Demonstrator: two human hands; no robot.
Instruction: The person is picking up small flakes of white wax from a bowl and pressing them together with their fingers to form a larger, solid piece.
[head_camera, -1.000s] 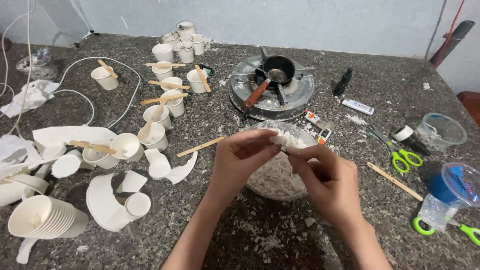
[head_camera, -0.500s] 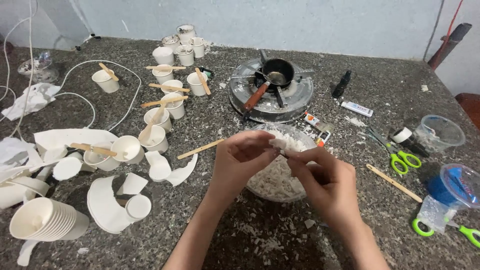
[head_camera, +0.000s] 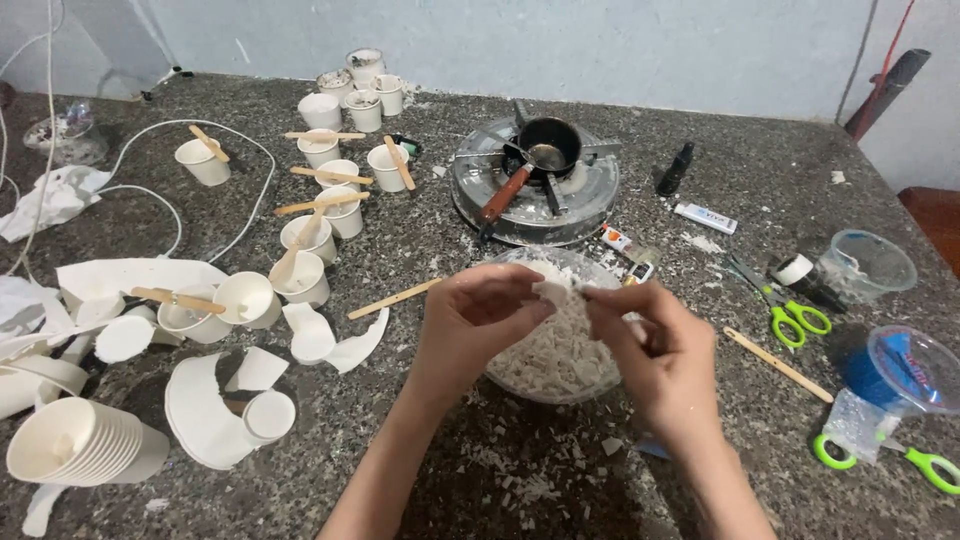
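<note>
My left hand (head_camera: 470, 320) and my right hand (head_camera: 655, 355) meet over a clear bowl (head_camera: 520, 375) full of white wax flakes (head_camera: 560, 350). Both hands pinch the same small white wax piece (head_camera: 560, 292) between their fingertips, just above the heap. The bowl sits on the speckled stone counter (head_camera: 700, 150) right in front of me. White crumbs lie scattered on the counter below the bowl.
A small black pot with a wooden handle (head_camera: 535, 160) sits on a round metal burner behind the bowl. White paper cups with wooden sticks (head_camera: 330, 190) stand at left, torn cups and a cup stack (head_camera: 80, 450) nearer. Green scissors (head_camera: 790, 305), plastic containers (head_camera: 865, 265) and a tube lie right.
My hands have stayed over the bowl, with the fingers shifting slightly on the wax piece. Nothing else has moved.
</note>
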